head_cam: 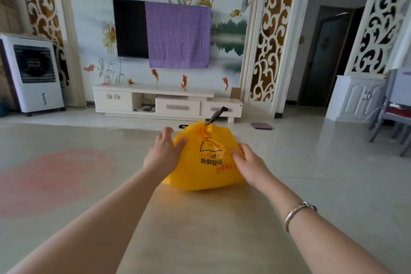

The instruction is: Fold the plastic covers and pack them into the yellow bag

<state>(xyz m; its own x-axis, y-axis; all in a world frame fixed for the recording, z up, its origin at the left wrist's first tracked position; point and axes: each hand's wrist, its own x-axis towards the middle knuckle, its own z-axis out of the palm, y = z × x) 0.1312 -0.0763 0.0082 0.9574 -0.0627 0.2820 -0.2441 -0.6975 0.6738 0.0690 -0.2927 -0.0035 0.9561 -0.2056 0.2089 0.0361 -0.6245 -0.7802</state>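
The soft, puffy yellow fabric bag (206, 160) with its dark drawstring (216, 115) sits on the far middle of the bench (211, 229). The left hand (163, 151) and right hand (251, 163) press its sides with nearly straight fingers, gripping nothing. It looks light and yielding; the cinched neck seems the best hold.

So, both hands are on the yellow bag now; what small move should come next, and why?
Probably pull the dark drawstring tighter. The yellow bag sits bulging on the table, its top already gathered, with the left hand and right hand pressing its sides. No plastic covers are visible outside.
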